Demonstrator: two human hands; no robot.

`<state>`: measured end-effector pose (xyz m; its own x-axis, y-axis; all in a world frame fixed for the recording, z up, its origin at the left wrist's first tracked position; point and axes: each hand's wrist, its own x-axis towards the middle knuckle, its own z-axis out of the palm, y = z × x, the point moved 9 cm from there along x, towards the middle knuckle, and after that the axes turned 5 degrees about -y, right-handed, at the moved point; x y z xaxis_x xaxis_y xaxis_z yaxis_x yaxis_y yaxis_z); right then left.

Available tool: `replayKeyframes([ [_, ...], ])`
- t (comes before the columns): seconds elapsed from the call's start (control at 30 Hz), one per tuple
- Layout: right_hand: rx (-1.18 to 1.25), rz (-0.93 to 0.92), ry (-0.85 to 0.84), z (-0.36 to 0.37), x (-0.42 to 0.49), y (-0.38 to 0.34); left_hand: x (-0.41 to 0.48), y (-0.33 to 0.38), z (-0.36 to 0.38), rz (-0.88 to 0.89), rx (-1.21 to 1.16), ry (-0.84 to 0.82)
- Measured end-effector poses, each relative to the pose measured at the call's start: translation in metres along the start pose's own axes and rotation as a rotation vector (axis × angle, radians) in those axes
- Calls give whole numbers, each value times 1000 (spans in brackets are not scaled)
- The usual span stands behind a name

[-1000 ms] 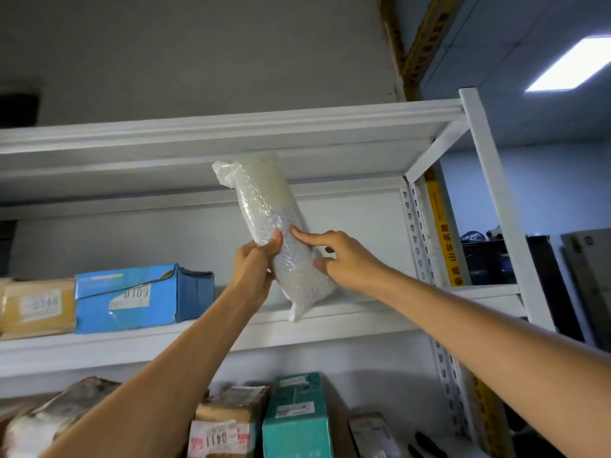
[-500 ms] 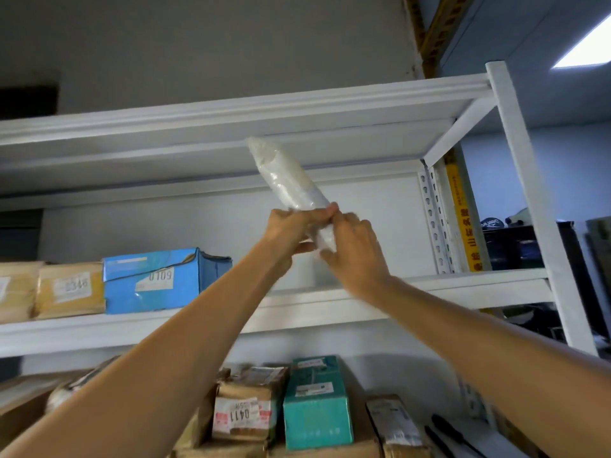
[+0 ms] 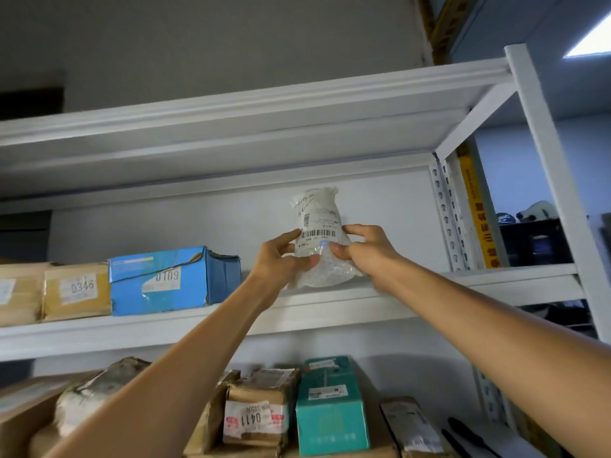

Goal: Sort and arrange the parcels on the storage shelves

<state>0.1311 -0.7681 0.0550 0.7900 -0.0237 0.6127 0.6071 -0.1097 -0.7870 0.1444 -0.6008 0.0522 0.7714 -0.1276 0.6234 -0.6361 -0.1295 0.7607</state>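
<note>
A bubble-wrapped parcel [image 3: 318, 226] with a barcode label facing me stands upright on the middle shelf [image 3: 330, 309] of a white metal rack. My left hand [image 3: 281, 256] grips its left side, thumb across the front. My right hand [image 3: 362, 247] grips its right side, fingers curled round it. The parcel's lower end rests on or just above the shelf board. To its left on the same shelf sit a blue box [image 3: 172, 280] marked 0109 and a brown taped parcel [image 3: 76, 290].
The shelf below holds a teal box [image 3: 330, 408], a brown parcel [image 3: 256, 408] labelled 0411 and other wrapped parcels. The top shelf [image 3: 264, 107] hangs overhead. A white upright post [image 3: 558, 180] stands at right. Open shelf space lies right of the held parcel.
The parcel was tilted and raised near the top shelf; both hands have turned it label-forward, brought it upright and lowered it onto the middle shelf.
</note>
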Motion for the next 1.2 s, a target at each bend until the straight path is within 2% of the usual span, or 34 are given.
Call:
replayKeyframes([
  [0.13,-165,14,17,1,17,12,7,-3,-4,-41,-15,-26],
  [0.3,-214,109,-2,0,31,40,13,-20,-1,-122,69,-80],
  [0.43,-276,200,63,-8,42,49,20,-36,-4,-203,95,-76],
  [0.67,-450,332,16,-3,47,44,28,-51,-3,-394,194,-215],
  [0.77,-404,284,7,-4,48,42,28,-49,-5,-379,255,-170],
  [0.83,-444,314,78,-10,39,38,26,-39,-13,-331,391,-77],
  [0.9,-476,239,121,-13,34,29,22,-24,-21,-265,499,4],
  [0.97,-502,66,111,-12,29,14,16,-14,-28,-229,510,15],
  [1.1,-748,-234,-41,8,1,-20,-12,5,-44,-168,708,-30],
  [1.2,-1023,-549,-190,49,-42,-44,-42,18,-60,-132,828,-20],
])
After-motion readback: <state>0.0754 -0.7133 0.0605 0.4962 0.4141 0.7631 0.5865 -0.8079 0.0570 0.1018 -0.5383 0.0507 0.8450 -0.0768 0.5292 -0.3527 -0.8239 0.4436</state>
